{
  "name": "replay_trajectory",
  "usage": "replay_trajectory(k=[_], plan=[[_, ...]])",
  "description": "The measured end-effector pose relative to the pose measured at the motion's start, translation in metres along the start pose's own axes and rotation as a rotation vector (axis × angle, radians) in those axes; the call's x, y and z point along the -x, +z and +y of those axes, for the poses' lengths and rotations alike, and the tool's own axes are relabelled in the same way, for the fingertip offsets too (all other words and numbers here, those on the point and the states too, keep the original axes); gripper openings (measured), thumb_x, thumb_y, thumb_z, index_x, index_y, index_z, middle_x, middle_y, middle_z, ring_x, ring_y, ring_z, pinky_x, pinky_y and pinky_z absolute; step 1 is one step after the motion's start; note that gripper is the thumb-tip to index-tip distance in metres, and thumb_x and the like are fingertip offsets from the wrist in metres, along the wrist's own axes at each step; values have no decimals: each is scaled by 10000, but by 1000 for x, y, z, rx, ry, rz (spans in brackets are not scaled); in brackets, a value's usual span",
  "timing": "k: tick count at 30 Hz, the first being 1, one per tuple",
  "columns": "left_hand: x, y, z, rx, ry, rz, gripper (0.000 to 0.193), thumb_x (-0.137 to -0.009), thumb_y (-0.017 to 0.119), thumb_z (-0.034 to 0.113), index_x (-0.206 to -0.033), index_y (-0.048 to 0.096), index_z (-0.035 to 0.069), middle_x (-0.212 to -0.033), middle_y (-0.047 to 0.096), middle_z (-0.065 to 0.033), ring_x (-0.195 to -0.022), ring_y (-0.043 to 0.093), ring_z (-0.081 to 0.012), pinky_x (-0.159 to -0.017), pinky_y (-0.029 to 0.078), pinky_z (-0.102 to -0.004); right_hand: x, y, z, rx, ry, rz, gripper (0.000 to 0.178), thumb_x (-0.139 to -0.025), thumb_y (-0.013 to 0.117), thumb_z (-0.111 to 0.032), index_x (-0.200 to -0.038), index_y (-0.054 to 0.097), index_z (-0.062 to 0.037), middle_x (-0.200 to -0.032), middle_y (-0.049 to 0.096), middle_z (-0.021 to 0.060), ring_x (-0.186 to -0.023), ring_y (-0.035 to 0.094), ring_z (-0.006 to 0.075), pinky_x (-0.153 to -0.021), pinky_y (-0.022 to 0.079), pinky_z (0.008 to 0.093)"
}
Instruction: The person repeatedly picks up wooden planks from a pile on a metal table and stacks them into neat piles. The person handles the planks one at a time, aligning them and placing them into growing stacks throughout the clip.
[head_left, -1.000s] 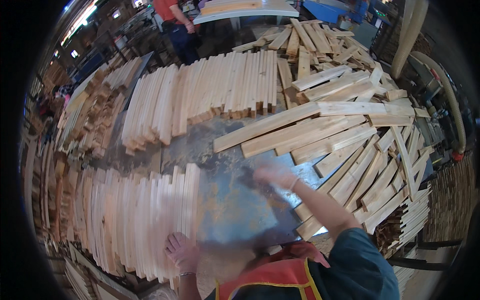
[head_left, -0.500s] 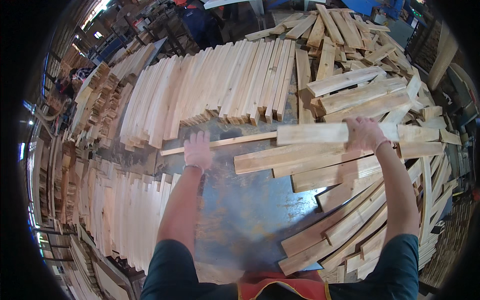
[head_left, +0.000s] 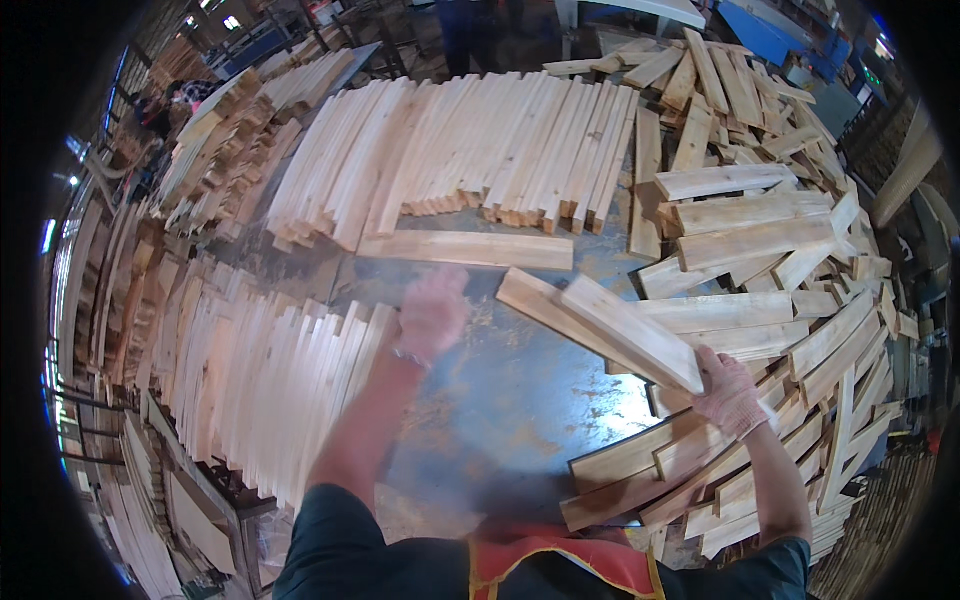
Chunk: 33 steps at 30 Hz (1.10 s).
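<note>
My right hand (head_left: pixel 733 394), in a pale glove, grips the near end of a short wooden board (head_left: pixel 628 328) that points up and left over the blue-grey metal table (head_left: pixel 500 400); a second board (head_left: pixel 545 308) lies right under it. My left hand (head_left: pixel 432 312) is blurred, raised over the table just left of those boards, fingers loose and holding nothing. A single plank (head_left: pixel 465 249) lies flat across the table beyond my left hand.
Rows of boards stand on edge at the left (head_left: pixel 260 370) and across the back (head_left: pixel 470 150). A loose heap of planks (head_left: pixel 780 260) covers the right side. Another person (head_left: pixel 165 105) is at the far left among more stacks.
The plank my left hand was touching now lies alone on the table. My left hand has drawn back toward me. My right hand has pulled a board out of the heap toward the middle.
</note>
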<state>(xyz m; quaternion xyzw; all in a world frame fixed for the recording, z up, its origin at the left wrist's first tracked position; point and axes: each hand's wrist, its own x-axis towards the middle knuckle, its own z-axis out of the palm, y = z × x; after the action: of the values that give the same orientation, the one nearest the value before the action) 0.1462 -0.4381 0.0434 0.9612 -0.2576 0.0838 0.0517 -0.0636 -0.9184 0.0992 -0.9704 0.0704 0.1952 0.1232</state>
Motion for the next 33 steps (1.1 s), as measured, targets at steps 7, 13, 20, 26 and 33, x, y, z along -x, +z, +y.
replay_trajectory(k=[7, 13, 20, 26, 33], plan=[[152, -43, 105, 1662, -540, -356, 936, -864, 784, 104, -1648, 283, 3, -1496, 564, -256, -1373, 568, -294, -1152, 449, -412, 29, 61, -231, -764, -449, -331, 992, -838, 778, -565, -1588, 393, -41, -1408, 608, 259, -1336, 577, 425, -1152, 446, 444], [247, -44, 32, 557, -604, -226, 809, -850, 766, 215, -1577, 445, 65, -1432, 599, -183, -1297, 593, -350, -1097, 491, -460, -53, 48, -238, 45, -145, 84, 929, -858, 746, -558, -1597, 421, -97, -1550, 519, 223, -1444, 473, 410, -1197, 387, 488], [334, -29, -52, -308, -407, -131, 827, -884, 732, 406, -1587, 448, 76, -1654, 393, -173, -1546, 338, -346, -1282, 231, -531, -76, 67, -176, 414, 53, 222, 810, -798, 763, -469, -1491, 501, -141, -1263, 701, 166, -1231, 643, 365, -1049, 447, 486], [249, -60, 48, 721, -530, -288, 769, -973, 716, 244, -1618, 356, 31, -1584, 477, -185, -1474, 453, -296, -1223, 351, -464, -29, 70, -298, -269, -159, -185, 788, -829, 721, -636, -1376, 576, -88, -1135, 741, 230, -1151, 692, 393, -992, 526, 463], [266, 56, 34, 1984, -1107, -236, 412, -915, 735, 82, -1305, 654, -24, -1019, 731, -95, -864, 731, -237, -783, 617, -374, -171, 47, -304, -144, -316, 137, 589, -940, 619, -502, -1332, 613, -64, -1282, 678, 228, -1231, 642, 376, -1052, 511, 452]])
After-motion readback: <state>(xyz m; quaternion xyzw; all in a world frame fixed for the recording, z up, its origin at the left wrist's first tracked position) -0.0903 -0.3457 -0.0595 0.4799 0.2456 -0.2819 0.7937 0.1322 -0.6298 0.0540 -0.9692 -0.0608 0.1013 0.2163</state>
